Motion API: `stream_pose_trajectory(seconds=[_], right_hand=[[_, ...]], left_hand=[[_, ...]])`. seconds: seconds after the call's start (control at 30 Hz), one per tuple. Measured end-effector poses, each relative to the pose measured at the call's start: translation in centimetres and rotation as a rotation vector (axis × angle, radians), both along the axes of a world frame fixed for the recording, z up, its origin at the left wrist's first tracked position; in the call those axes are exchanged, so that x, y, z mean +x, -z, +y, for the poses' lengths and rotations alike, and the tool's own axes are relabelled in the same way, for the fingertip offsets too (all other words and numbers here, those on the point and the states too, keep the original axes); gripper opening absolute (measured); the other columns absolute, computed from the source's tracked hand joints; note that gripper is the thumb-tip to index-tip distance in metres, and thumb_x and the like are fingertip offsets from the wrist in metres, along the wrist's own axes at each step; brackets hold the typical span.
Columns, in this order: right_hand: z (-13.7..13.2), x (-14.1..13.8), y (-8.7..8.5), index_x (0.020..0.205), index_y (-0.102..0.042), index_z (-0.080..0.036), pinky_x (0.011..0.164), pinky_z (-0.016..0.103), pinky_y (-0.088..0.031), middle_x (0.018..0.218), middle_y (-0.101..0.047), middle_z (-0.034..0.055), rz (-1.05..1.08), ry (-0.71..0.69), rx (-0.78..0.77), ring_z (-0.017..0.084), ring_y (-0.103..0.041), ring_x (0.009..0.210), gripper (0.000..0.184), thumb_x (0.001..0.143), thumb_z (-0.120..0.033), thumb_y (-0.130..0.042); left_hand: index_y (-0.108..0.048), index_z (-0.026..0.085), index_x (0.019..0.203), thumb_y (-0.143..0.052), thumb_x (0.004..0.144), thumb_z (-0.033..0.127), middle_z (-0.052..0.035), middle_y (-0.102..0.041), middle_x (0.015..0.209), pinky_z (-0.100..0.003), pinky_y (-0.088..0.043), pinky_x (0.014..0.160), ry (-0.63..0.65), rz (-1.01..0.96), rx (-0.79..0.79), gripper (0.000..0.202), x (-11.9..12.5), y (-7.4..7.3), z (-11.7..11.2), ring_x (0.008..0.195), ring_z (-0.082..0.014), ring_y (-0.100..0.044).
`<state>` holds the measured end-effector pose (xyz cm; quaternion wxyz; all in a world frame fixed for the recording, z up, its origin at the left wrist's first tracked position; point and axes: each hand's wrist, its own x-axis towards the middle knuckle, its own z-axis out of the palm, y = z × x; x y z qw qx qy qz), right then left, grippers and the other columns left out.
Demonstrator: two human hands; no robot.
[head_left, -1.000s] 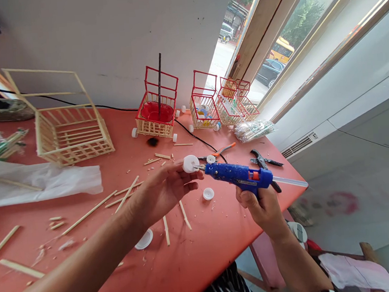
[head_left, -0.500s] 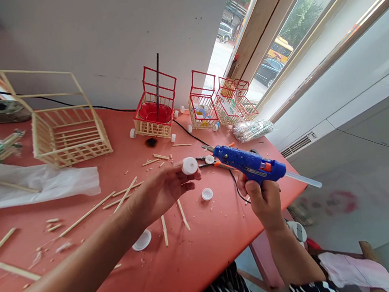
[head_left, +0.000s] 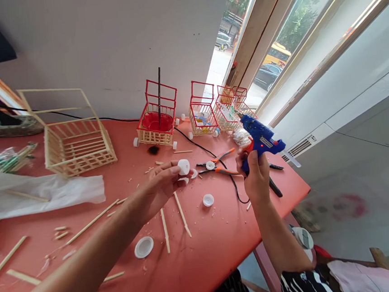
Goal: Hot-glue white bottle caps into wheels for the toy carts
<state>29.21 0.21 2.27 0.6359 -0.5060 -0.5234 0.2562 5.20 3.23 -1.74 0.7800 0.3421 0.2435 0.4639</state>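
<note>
My left hand point(head_left: 159, 185) pinches a small white bottle cap point(head_left: 183, 166) above the red table point(head_left: 197, 255). My right hand point(head_left: 254, 175) grips a blue hot glue gun point(head_left: 260, 138), lifted and turned away to the right, its black cord point(head_left: 234, 185) trailing down to the table. Orange-handled pliers point(head_left: 218, 162) and two loose white caps point(head_left: 208, 200) point(head_left: 144, 246) lie below my hands. Thin wooden sticks point(head_left: 181, 210) are scattered on the table.
A large bare stick basket point(head_left: 75, 143) stands at the left. Red-framed stick carts on cap wheels point(head_left: 158, 117) point(head_left: 202, 111) line the back by the window. A white plastic bag point(head_left: 42, 191) lies at the left. Black pliers point(head_left: 274, 184) rest near the right table edge.
My right hand pulled the glue gun away from the cap, raising it and swinging it to the right. My left hand kept the cap and lowered slightly.
</note>
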Motion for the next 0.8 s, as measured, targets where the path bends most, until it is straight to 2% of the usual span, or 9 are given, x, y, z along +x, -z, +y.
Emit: stream_pose_trajectory(seconds=[0.2,0.27,0.4,0.6,0.8], right_hand=[[0.8,0.6,2.4,0.1,-0.056,-0.024,0.05,0.025,-0.035,0.074,-0.053,-0.0017,0.016,-0.082,-0.05,0.014,-0.046,0.062,0.04,0.1,-0.064,-0.057],[0.7,0.6,2.7,0.099,-0.058,-0.023,0.05,0.025,-0.035,0.072,-0.052,-0.0019,0.007,-0.089,-0.06,0.014,-0.047,0.062,0.039,0.101,-0.063,-0.058],[0.5,0.5,2.7,0.1,-0.059,-0.022,0.05,0.026,-0.033,0.073,-0.054,-0.0016,0.024,-0.108,-0.07,0.014,-0.047,0.061,0.04,0.1,-0.063,-0.06],[0.5,0.6,3.1,0.101,-0.062,-0.022,0.052,0.026,-0.032,0.073,-0.056,-0.0018,0.075,-0.15,-0.054,0.013,-0.045,0.063,0.034,0.102,-0.056,-0.063],[0.3,0.7,3.3,0.1,-0.062,-0.022,0.052,0.026,-0.029,0.07,-0.055,-0.0023,0.072,-0.146,-0.086,0.013,-0.042,0.06,0.033,0.102,-0.055,-0.062]], left_hand=[[-0.08,0.021,0.092,-0.09,0.074,0.025,-0.0037,-0.078,0.087,-0.027,-0.049,0.077,-0.159,0.276,0.197,0.021,-0.4,-1.4,-0.4,0.081,-0.0199,-0.067],[-0.08,0.023,0.092,-0.089,0.073,0.021,-0.0026,-0.077,0.091,-0.027,-0.047,0.078,-0.239,0.4,0.327,0.021,-0.3,-1.8,-0.9,0.083,-0.0203,-0.064],[-0.079,0.026,0.093,-0.087,0.071,0.015,-0.0021,-0.076,0.095,-0.03,-0.043,0.089,-0.372,0.641,0.605,0.026,0.0,-2.4,-1.9,0.091,-0.0242,-0.062],[-0.078,0.029,0.091,-0.088,0.067,0.013,-0.0038,-0.073,0.097,-0.035,-0.041,0.102,-0.402,0.656,0.647,0.031,0.3,-2.9,-2.5,0.103,-0.0308,-0.059],[-0.079,0.027,0.093,-0.086,0.07,0.013,-0.0029,-0.073,0.097,-0.032,-0.042,0.096,-0.4,0.607,0.584,0.028,0.4,-2.5,-2.6,0.098,-0.0261,-0.061]])
